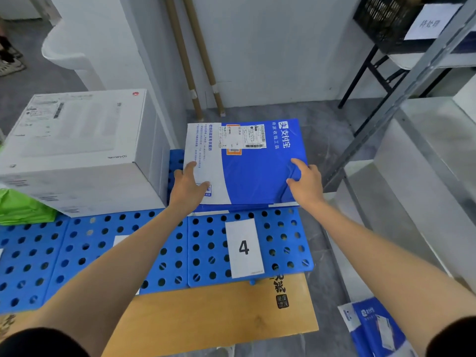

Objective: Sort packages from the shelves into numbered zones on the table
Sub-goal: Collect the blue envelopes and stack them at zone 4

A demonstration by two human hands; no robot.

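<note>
Scanning from the left, what sits on the table?

A green plastic bag (20, 207), then a large white cardboard box (77, 150) printed "HarmonyOS", both on the blue perforated plastic panel (64, 243).

And the hands?

The left hand (188, 186) lies flat, fingers straight, on the blue-and-white flat mailer (247, 171). The right hand (306, 184) pinches the mailer's right edge, creasing it. The mailer lies just behind the white paper label (244, 247) reading "4".

So which step?

Placing it in zone 4, seemingly. Next comes letting go and turning to the grey metal shelf (412, 81). The mailer's shipping sticker is too small to read.
</note>
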